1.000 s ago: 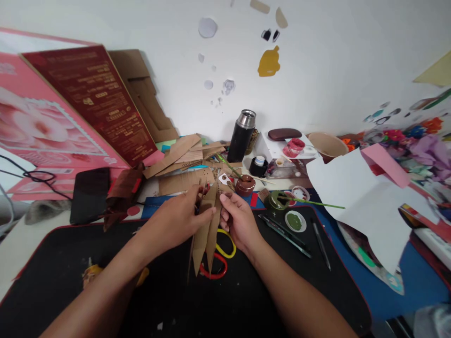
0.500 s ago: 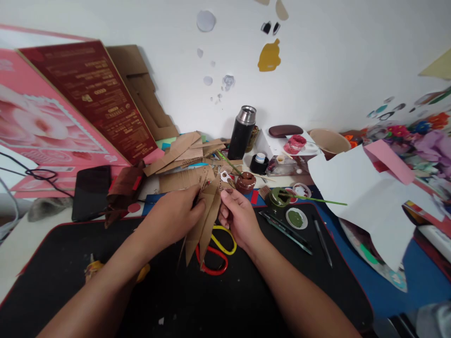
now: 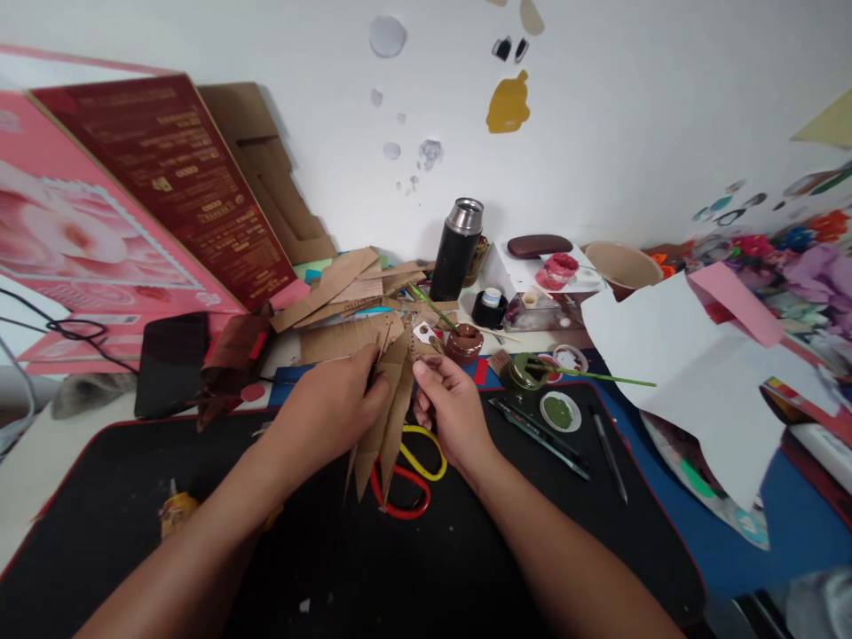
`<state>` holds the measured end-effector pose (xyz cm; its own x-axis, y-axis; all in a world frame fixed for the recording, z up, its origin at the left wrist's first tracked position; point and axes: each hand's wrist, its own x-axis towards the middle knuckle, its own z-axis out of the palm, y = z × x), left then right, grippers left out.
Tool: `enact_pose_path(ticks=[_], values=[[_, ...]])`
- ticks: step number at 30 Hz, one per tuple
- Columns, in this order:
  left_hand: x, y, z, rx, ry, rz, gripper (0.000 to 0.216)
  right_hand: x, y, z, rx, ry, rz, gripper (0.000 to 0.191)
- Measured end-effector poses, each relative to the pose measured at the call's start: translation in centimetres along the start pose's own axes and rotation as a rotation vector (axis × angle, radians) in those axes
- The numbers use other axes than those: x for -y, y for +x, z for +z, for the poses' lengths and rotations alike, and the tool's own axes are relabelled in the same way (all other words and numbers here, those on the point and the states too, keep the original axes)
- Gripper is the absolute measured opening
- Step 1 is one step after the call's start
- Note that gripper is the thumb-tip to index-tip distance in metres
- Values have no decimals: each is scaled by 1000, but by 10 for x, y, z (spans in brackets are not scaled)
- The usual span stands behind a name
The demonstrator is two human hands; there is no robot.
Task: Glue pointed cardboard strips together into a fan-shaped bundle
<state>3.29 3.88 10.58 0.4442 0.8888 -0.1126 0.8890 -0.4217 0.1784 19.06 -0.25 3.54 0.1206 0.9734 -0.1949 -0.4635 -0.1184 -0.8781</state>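
Note:
My left hand [image 3: 329,410] and my right hand [image 3: 447,410] both grip a bundle of pointed brown cardboard strips [image 3: 387,417], held upright above the black mat [image 3: 133,497] with the points facing down toward me. The left fingers wrap round the bundle's left side. The right thumb and fingers pinch its upper right edge. Under the bundle lie scissors with red and yellow handles [image 3: 413,470].
A pile of cardboard strips [image 3: 346,288], a black flask [image 3: 456,250], a brown paint pot [image 3: 464,344], a green paint pot with a brush [image 3: 525,373], a green paint lid [image 3: 557,412] and pens [image 3: 539,435] lie behind and right. White paper [image 3: 679,373] covers the right. A black phone [image 3: 171,362] sits left.
The cardboard bundle has tilted and shifted slightly left and up in my hands. Both hands have kept their grip and moved little.

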Motion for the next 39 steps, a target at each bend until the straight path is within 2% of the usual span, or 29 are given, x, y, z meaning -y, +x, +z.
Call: enact_pose_path(ticks=[6, 14, 19, 22, 24, 27, 30, 34, 37, 39], values=[[0, 0, 5, -40, 16, 3, 35, 1, 0, 1, 13, -12, -6, 42], [-1, -1, 6, -34, 101, 26, 32, -5, 1, -1, 29, -26, 0, 43], [1, 1, 2, -27, 23, -16, 33, -4, 0, -1, 52, -40, -2, 43], [13, 0, -10, -124, -89, -39, 28, -2, -4, -1, 89, -74, -8, 41], [25, -3, -23, -259, -181, -122, 29, -1, -7, 0, 114, -107, -3, 41], [42, -11, -43, -414, -323, -248, 27, -2, -12, 3, 193, -193, 26, 42], [50, -19, -55, -495, -394, -269, 28, -8, -19, 10, 301, -288, 38, 41], [50, -25, -61, -505, -458, -229, 25, -15, -33, 27, 467, -448, 13, 35], [49, -30, -69, -492, -459, -217, 24, -14, -41, 40, 615, -727, -145, 30], [53, -36, -78, -496, -487, -234, 25, -11, -43, 47, 697, -813, -212, 31]])
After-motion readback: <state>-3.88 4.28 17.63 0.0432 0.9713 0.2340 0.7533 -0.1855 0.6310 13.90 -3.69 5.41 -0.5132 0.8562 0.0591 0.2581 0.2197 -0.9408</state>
